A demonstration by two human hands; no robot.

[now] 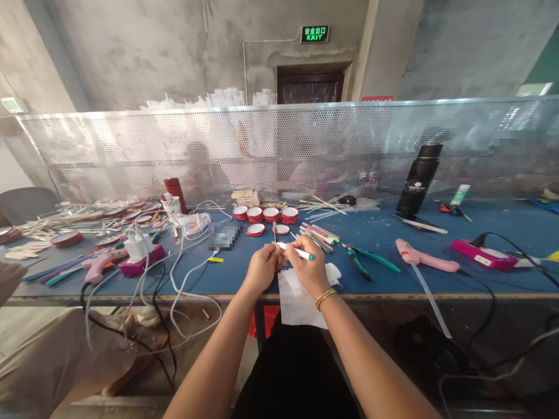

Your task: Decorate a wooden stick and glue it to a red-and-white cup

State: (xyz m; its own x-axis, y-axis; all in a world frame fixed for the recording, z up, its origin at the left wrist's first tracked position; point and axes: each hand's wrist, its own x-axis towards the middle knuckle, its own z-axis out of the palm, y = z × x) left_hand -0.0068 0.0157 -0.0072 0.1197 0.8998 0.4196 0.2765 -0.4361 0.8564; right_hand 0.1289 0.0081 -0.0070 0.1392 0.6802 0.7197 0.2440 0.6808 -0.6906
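Near the table's front edge, my right hand [309, 265] is closed round a white marker pen [299, 251] with a teal end. The marker's front end meets the fingers of my left hand [264, 266], which pinch a thin stick [275, 231] with a dark brown upper part. The stick points up and away from me. Below my right hand a white paper sheet [301, 305] hangs over the edge. Just beyond the hands lie two white discs with red rims [255, 230]. To the right of them is a bundle of coloured sticks [321, 234].
Green-handled pliers [371, 259], a pink glue gun [421, 256] and a black bottle [419, 180] stand or lie to the right. Stacked red-rimmed discs [289, 215] sit behind. Loose white cables [174, 273] and another pink glue gun [100, 265] are left, near another person's hand [11, 276].
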